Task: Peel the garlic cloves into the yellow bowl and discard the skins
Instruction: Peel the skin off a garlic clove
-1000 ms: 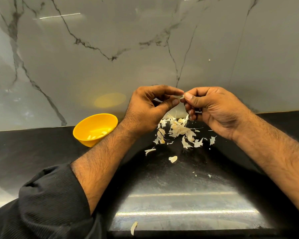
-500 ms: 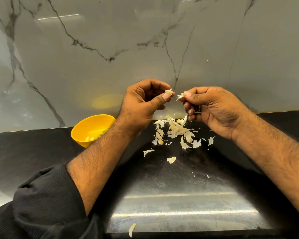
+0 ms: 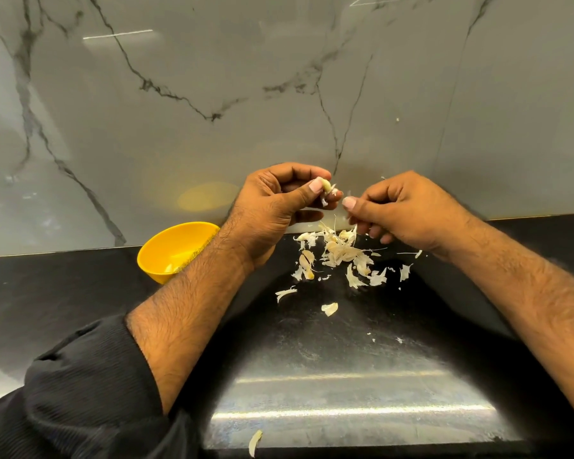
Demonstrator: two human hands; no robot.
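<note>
My left hand (image 3: 272, 207) pinches a pale garlic clove (image 3: 326, 185) between thumb and fingers, with shreds of skin hanging off it. My right hand (image 3: 401, 210) is a short way to the right, its thumb and fingers pinching a small strip of skin (image 3: 348, 193). Both hands hover above a heap of garlic skins (image 3: 342, 253) on the black counter. The yellow bowl (image 3: 169, 246) stands at the left against the wall, partly hidden behind my left forearm, with something pale inside.
A grey marble wall (image 3: 279, 94) rises right behind the hands. Loose skin pieces (image 3: 329, 308) lie nearer to me on the black counter (image 3: 345, 376), and one scrap (image 3: 255, 442) sits at its front edge. My dark sleeve covers the lower left.
My hands, joined on the clove a second ago, have drawn apart. The left keeps the clove, the right has come away with a strip of skin.
</note>
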